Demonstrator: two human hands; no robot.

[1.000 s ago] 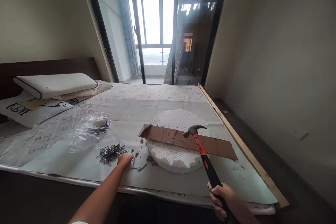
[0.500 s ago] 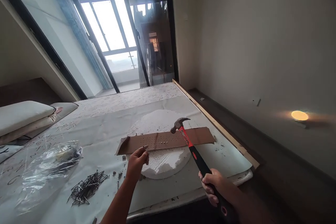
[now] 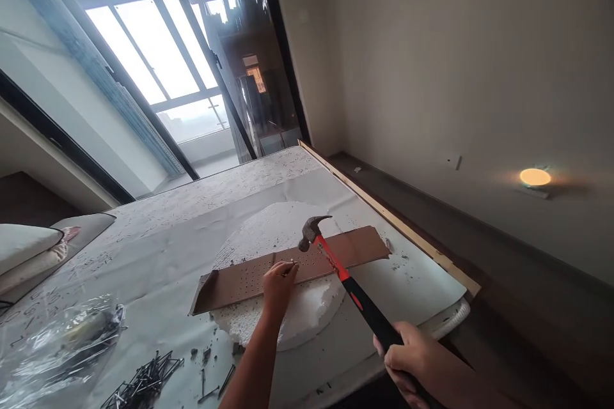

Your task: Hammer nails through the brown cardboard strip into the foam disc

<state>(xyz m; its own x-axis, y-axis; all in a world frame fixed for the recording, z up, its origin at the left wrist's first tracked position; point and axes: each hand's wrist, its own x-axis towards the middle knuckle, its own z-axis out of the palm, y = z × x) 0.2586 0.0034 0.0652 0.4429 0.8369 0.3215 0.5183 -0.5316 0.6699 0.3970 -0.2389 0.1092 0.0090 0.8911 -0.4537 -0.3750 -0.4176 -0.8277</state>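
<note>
My right hand (image 3: 407, 358) is wrapped around the black grip of a claw hammer (image 3: 330, 259) with a red neck, its metal head raised above the cardboard. My left hand (image 3: 279, 284) is closed in a pinch over the middle of the brown cardboard strip (image 3: 350, 246); a thin nail, mostly hidden, seems to be between its fingertips. Rows of small holes or nail points dot the strip, which lies across a round white foam slab (image 3: 273, 223). To the left of my left forearm is a pile of loose nails (image 3: 144, 383).
A clear plastic bag (image 3: 71, 345) lies left of the nails. Grey crumbs and a few stray nails (image 3: 207, 386) are scattered near the slab. Wooden edging (image 3: 384, 211) runs along the right side of the pale covered surface (image 3: 167, 268). Folded bedding (image 3: 29, 249) sits far left.
My left hand has moved right and slightly up, from the strip's near edge onto its middle. The hammer stays raised over the strip. The camera view has turned a little.
</note>
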